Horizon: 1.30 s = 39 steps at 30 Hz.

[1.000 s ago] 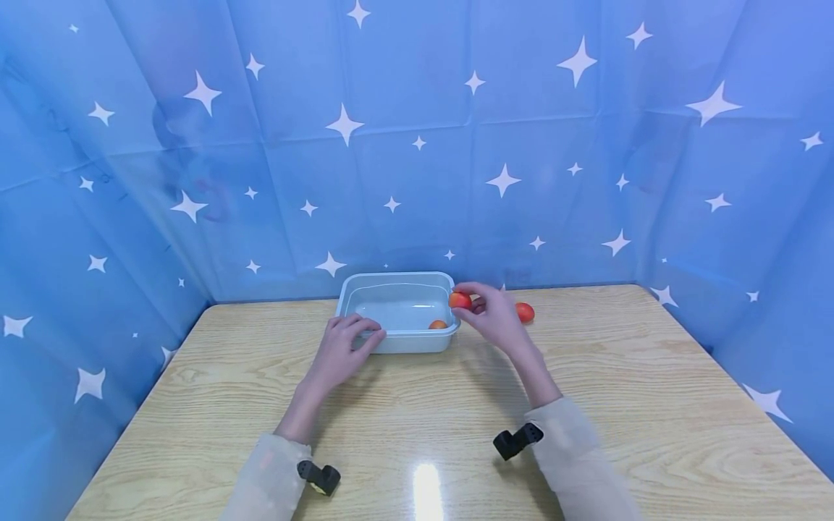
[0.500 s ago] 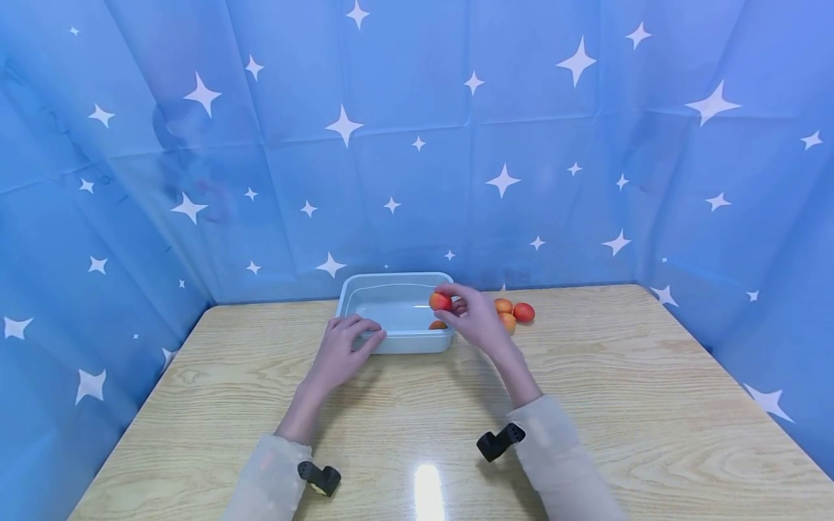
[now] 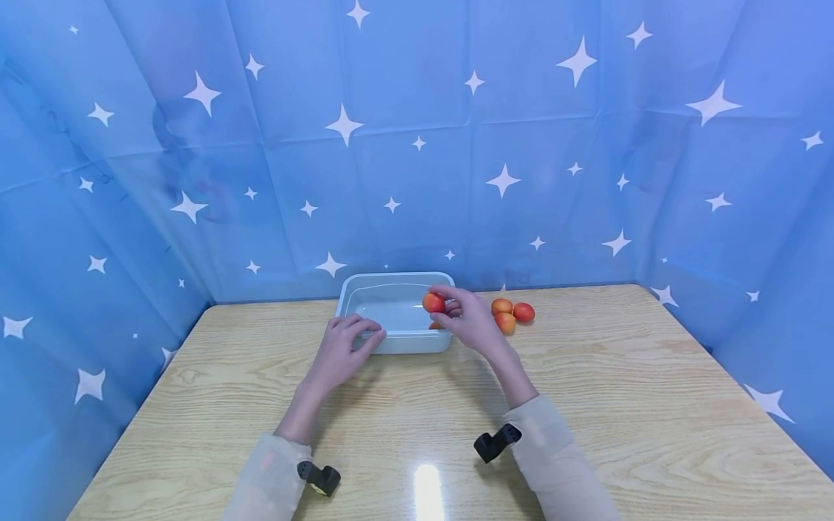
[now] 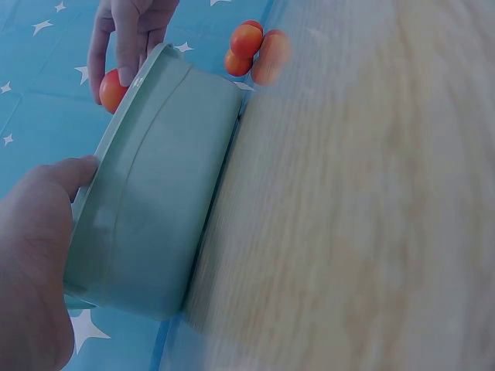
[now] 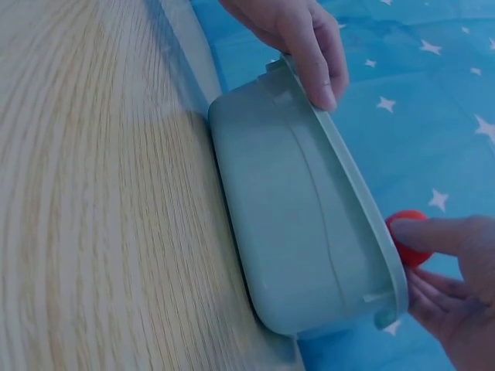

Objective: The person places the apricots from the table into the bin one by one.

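Observation:
A light blue-green plastic basin [image 3: 410, 344] stands on the table near its back edge. My left hand [image 3: 348, 347] holds its near left rim, the thumb on the outer side in the left wrist view. Between the thumb and fingers of my right hand [image 3: 472, 322] is a small round red-orange fruit [image 3: 433, 302], held above the right part of the basin. Another orange fruit [image 3: 436, 325] lies inside, partly hidden by the front wall. In the right wrist view the held fruit [image 5: 408, 238] shows just beyond the rim.
To the right of the basin, a red fruit [image 3: 524, 312] and two orange ones [image 3: 502, 307] lie close together on the wooden table [image 3: 404, 412]. A blue curtain with white stars [image 3: 417, 181] hangs around the table's back and sides.
My right hand has moved left with the fruit, from the basin's right rim to over its inside. The fruits on the table have come into view behind it. My left hand has stayed put.

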### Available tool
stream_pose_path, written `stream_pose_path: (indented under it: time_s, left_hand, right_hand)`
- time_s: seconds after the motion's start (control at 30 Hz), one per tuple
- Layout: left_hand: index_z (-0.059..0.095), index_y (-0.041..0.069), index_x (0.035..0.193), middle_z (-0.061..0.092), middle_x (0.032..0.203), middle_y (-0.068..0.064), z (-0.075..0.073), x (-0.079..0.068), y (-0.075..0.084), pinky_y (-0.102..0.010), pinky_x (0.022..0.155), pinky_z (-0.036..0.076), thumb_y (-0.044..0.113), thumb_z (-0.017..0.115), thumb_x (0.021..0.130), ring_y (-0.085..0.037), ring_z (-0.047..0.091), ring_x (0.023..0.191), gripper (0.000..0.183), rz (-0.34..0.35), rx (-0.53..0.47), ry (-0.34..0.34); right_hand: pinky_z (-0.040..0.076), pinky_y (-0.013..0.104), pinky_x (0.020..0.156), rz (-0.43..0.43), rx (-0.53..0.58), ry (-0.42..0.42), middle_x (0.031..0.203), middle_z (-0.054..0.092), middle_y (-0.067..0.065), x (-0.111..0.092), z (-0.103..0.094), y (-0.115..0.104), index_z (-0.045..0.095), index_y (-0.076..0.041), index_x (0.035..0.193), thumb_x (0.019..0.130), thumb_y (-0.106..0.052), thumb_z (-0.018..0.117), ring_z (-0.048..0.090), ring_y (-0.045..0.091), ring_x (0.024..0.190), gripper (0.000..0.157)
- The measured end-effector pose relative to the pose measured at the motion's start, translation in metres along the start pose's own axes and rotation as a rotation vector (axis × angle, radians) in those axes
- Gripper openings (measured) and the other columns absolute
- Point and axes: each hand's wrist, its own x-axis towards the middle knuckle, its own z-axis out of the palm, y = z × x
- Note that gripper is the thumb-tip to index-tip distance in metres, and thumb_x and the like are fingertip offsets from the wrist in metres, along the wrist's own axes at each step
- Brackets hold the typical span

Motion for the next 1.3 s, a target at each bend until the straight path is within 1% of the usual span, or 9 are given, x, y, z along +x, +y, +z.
stream_pose_path:
  time_s: [0.2,0.4,0.5,0.63,0.73,0.87,1.1,1.17,1.3]
  left_hand:
    - [0.075,0.012,0.102,0.069,0.099,0.001,0.000,0.000,0.000,-0.046,0.102,0.035,0.030,0.067,0.098,-0.020,0.064,0.098,0.020,-0.008,0.006,-0.008]
    - [0.076,0.013,0.102,0.068,0.097,0.001,0.000,0.000,-0.001,-0.047,0.100,0.036,0.029,0.069,0.097,-0.020,0.063,0.096,0.018,0.010,0.000,0.008]
    - [0.075,0.013,0.101,0.069,0.100,-0.001,0.001,0.000,-0.001,-0.046,0.099,0.036,0.028,0.070,0.097,-0.021,0.063,0.098,0.017,0.012,0.000,0.015]
    - [0.075,0.012,0.101,0.070,0.104,-0.003,0.001,0.000,-0.001,-0.046,0.100,0.036,0.029,0.069,0.097,-0.022,0.062,0.103,0.018,-0.003,0.006,0.007]
    - [0.075,0.012,0.102,0.069,0.102,-0.002,0.000,0.000,0.000,-0.046,0.101,0.035,0.029,0.069,0.097,-0.021,0.062,0.100,0.019,-0.008,0.003,0.005]
    - [0.075,0.013,0.102,0.067,0.096,0.001,0.000,0.000,0.000,-0.047,0.100,0.036,0.029,0.069,0.098,-0.020,0.062,0.094,0.017,0.001,-0.005,0.009]
    - [0.076,0.014,0.103,0.067,0.097,0.002,0.001,0.000,-0.001,-0.048,0.101,0.036,0.031,0.068,0.098,-0.020,0.063,0.097,0.019,0.003,-0.002,0.003]
    - [0.076,0.013,0.104,0.067,0.097,0.002,0.001,0.000,-0.001,-0.048,0.102,0.036,0.031,0.068,0.098,-0.020,0.063,0.097,0.021,0.000,-0.001,0.003]
    - [0.076,0.013,0.105,0.066,0.095,0.002,0.001,-0.001,-0.002,-0.047,0.100,0.036,0.031,0.067,0.098,-0.019,0.062,0.093,0.020,0.008,-0.002,0.008]
  right_hand:
    - [0.058,0.037,0.083,-0.011,0.034,-0.007,0.116,0.067,0.016,0.000,0.000,0.001,0.061,-0.008,0.138,0.090,-0.003,0.075,0.072,0.025,0.092,0.051]
    - [0.058,0.036,0.082,-0.015,0.046,-0.002,0.116,0.067,0.015,-0.002,-0.003,0.001,0.062,-0.009,0.137,0.090,-0.005,0.076,0.072,0.024,0.091,0.049]
    - [0.058,0.036,0.081,-0.021,0.039,0.005,0.116,0.068,0.014,-0.002,-0.005,0.001,0.063,-0.010,0.136,0.090,-0.006,0.077,0.072,0.023,0.090,0.048]
    - [0.058,0.038,0.082,-0.036,0.028,0.015,0.115,0.068,0.015,-0.003,-0.008,0.002,0.064,-0.009,0.135,0.090,-0.007,0.077,0.072,0.025,0.090,0.046]
    - [0.058,0.039,0.083,-0.033,0.027,0.020,0.115,0.068,0.015,-0.005,-0.011,0.004,0.064,-0.008,0.135,0.091,-0.007,0.076,0.071,0.025,0.091,0.046]
    - [0.058,0.041,0.083,-0.032,0.022,0.022,0.116,0.067,0.015,-0.007,-0.016,0.007,0.063,-0.008,0.135,0.091,-0.008,0.075,0.069,0.026,0.090,0.046]
    - [0.056,0.042,0.084,-0.036,-0.004,0.049,0.114,0.068,0.021,-0.009,-0.024,0.014,0.064,-0.003,0.132,0.091,-0.009,0.076,0.067,0.026,0.090,0.044]
    - [0.056,0.043,0.084,-0.038,-0.015,0.060,0.113,0.068,0.021,-0.009,-0.026,0.015,0.064,-0.001,0.132,0.091,-0.010,0.076,0.066,0.028,0.091,0.044]
    - [0.054,0.045,0.086,-0.032,-0.049,0.069,0.114,0.068,0.018,-0.011,-0.031,0.018,0.063,-0.002,0.133,0.092,-0.013,0.076,0.065,0.030,0.097,0.044]
